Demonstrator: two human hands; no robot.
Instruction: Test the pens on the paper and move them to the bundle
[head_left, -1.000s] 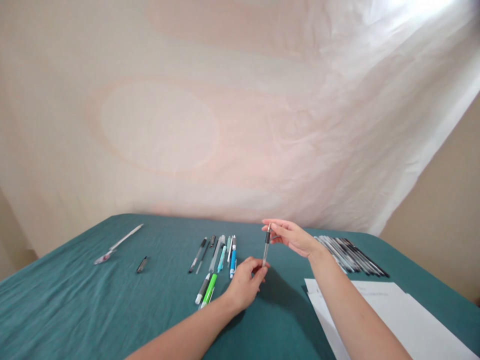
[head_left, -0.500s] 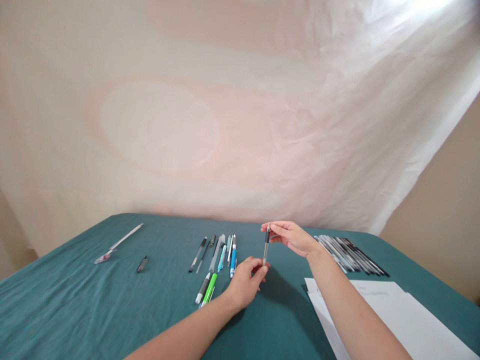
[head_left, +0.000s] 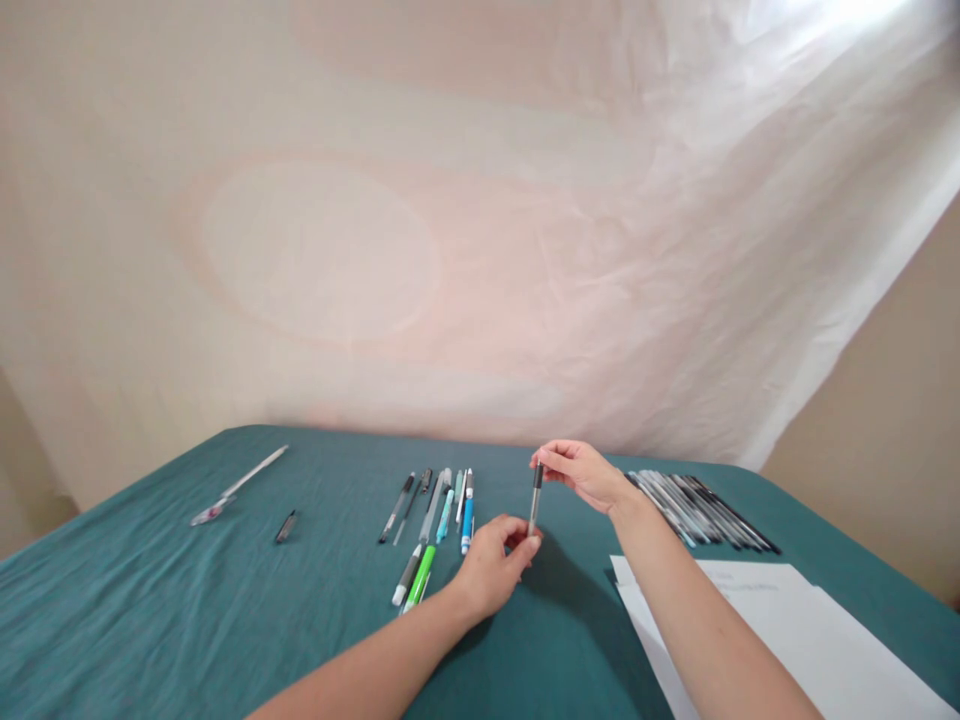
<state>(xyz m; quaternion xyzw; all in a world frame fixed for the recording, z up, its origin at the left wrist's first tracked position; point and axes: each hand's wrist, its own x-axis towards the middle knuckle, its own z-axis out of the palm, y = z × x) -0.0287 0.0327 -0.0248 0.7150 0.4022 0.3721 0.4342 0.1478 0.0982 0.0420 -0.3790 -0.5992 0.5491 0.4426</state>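
Observation:
A clear-barrelled pen with a black grip (head_left: 536, 492) stands nearly upright between my two hands. My left hand (head_left: 496, 562) pinches its lower end just above the cloth. At the top, the fingers of my right hand (head_left: 581, 472) close around the pen's tip; the very point is hidden by them. Left of my left hand lie a green pen (head_left: 420, 578) and a grey-and-white pen (head_left: 406, 575). Behind these, a group of pens includes a blue-and-white pen (head_left: 468, 515) and a teal pen (head_left: 445, 515).
A row of dark and clear pens (head_left: 705, 510) lies on the right of the green cloth (head_left: 187, 620). White paper sheets (head_left: 810, 630) rest below my right forearm. On the left are a pen cap (head_left: 285, 527) and a long, thin plastic wrapper (head_left: 255, 470).
My right hand has shifted slightly right along with the pen's top end, its fingers now closed on the tip. The left hand stays almost in place.

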